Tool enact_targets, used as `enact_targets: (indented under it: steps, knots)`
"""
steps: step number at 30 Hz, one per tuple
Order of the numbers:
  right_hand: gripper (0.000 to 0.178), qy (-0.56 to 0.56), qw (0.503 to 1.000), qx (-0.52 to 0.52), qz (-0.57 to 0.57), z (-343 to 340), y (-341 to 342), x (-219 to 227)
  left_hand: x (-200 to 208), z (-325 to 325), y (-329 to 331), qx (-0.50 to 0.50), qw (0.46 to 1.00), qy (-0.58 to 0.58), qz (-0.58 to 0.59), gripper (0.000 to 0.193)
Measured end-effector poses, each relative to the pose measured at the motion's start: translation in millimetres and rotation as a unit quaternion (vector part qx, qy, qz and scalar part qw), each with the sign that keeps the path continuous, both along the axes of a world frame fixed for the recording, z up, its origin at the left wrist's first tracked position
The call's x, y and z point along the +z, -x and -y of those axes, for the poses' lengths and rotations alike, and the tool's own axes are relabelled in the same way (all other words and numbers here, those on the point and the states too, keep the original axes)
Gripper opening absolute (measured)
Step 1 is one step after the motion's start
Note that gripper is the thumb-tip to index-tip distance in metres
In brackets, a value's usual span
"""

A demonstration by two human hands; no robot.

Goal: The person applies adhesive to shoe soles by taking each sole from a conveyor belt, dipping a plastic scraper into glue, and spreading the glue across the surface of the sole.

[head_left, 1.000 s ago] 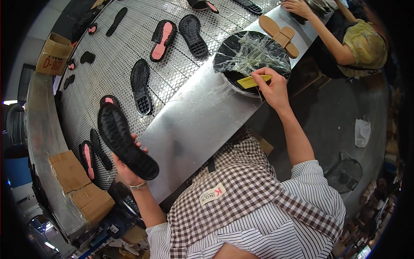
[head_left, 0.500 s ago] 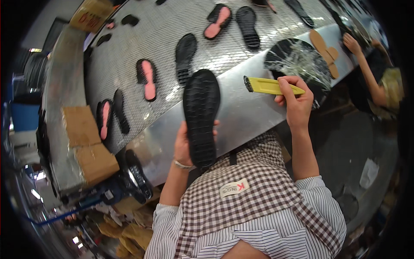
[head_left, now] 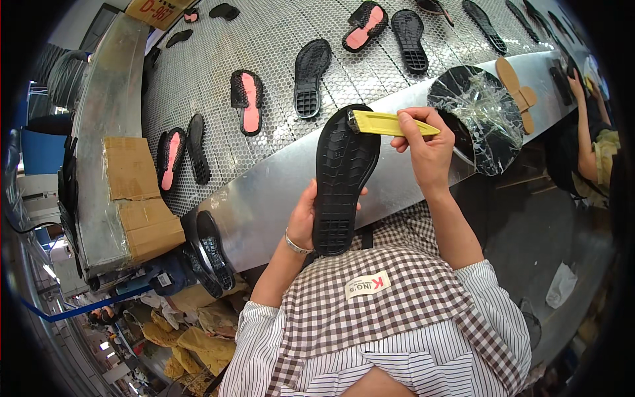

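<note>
My left hand (head_left: 305, 215) is wrapped round the lower half of a black shoe sole (head_left: 338, 180), its treaded side facing up. The fingers show at both sides of the sole. Between the thumb and fingers of my right hand (head_left: 431, 147) is a yellow-handled brush (head_left: 387, 123) with a short dark bristle end. That end lies over the wide top part of the sole and appears to touch it. Just beyond my right hand stands a round black container (head_left: 456, 89), partly covered with clear, glossy strands or film.
A perforated metal belt (head_left: 205, 99) carries several black soles and pink-lined slippers (head_left: 250, 102). Along its near side runs a smooth metal ledge (head_left: 264, 192). Tan insole shapes (head_left: 514, 89) lie past the container. Cardboard (head_left: 135, 192) is at the left; a co-worker's arm (head_left: 582, 126) is at the right.
The brush has moved left from above the ledge onto the sole's top part. The sole has shifted right. Items on the belt appear further right and higher in the view.
</note>
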State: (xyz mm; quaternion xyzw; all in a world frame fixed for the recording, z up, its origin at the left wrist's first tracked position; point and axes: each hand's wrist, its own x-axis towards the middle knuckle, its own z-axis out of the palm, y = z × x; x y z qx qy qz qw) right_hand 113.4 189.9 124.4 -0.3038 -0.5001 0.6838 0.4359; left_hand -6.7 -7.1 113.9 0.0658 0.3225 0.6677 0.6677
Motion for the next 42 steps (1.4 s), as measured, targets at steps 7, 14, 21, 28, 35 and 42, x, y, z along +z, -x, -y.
enact_targets:
  steps: [7, 14, 21, 28, 35, 42]
  knots:
    - [0.016, 0.008, 0.997, 0.064, 0.031, 16, 8, 4, 1, -5, 5, -0.007, 1.0, 0.007, 0.02, 0.056]
    - [0.016, -0.02, 0.979, 0.189, 0.068, 45, 18, 1, -27, -15, 43, 0.018, 0.997, 0.032, 0.072, 0.057]
    - [0.014, -0.018, 0.964, 0.249, 0.098, 64, 5, 7, -16, -39, 49, 0.074, 0.994, 0.064, 0.043, 0.051]
    - [0.013, -0.052, 0.937, 0.32, 0.13, 64, -6, 21, -28, -38, 51, 0.069, 0.996, 0.049, 0.03, 0.052]
    - [0.006, -0.394, 0.775, 0.475, 0.137, 27, 15, 48, -18, -38, 38, 0.02, 0.992, 0.039, 0.122, 0.051]
    - [0.009, -0.565, 0.615, 0.528, 0.154, 41, 44, 75, -31, -29, 38, -0.01, 0.989, 0.082, 0.125, 0.048]
